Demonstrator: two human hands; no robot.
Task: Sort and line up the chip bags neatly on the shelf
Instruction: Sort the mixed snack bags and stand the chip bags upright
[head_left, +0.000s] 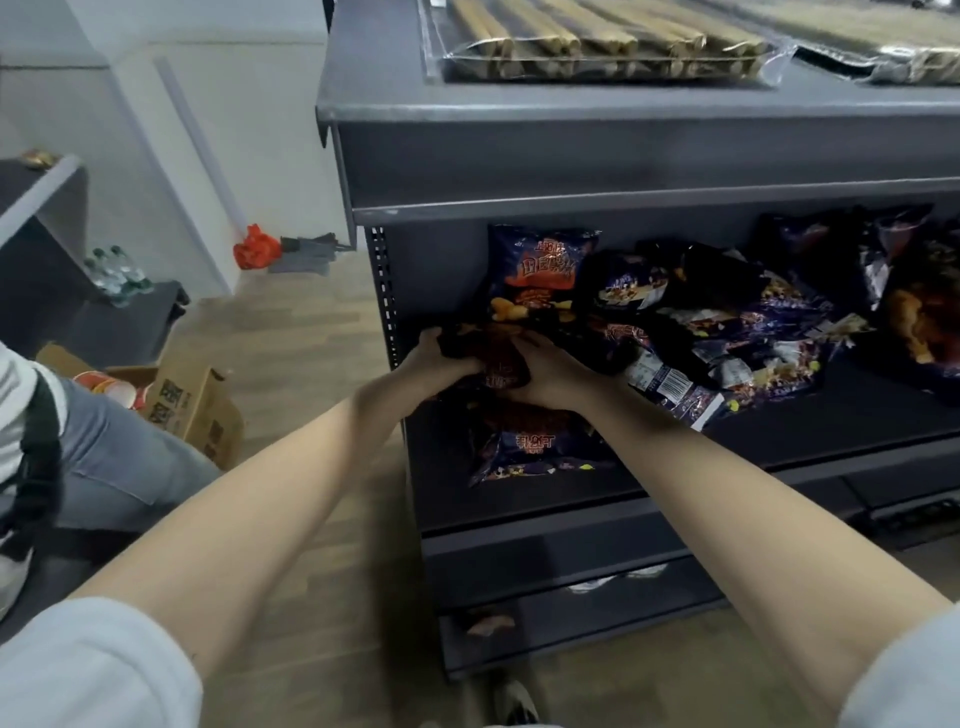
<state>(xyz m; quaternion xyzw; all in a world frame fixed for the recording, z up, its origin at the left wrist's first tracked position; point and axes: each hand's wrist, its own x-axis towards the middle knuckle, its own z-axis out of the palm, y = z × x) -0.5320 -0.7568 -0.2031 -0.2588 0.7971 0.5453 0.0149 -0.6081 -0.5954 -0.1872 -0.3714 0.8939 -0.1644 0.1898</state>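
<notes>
pale sleeves (93, 670) at the bottom corners, bare forearms reaching forward. left hand (441, 358) and right hand (550, 374) grip one dark chip bag (501, 364) between them, fingers curled round its left and right edges. bag is crumpled and sits over the left end of the shelf board (831, 421), close to the perforated upright (384, 291). behind it an upright chip bag (540, 270), orange print on navy, stands against the back panel. in front, under the wrists, a flat chip bag (535, 447) lies at the board's front edge. to the right: heap of chip bags (737, 332), unsorted, overlapping, one showing its barcode. shelving is dark grey metal; top deck (571, 109) carries clear packs of tan sticks (597, 47). wood-look floor (291, 322). left of the unit: open cardboard box (197, 405), red bag (257, 247) by the white wall, water bottles (117, 270), grey-jeaned leg (114, 447) of a second person.
</notes>
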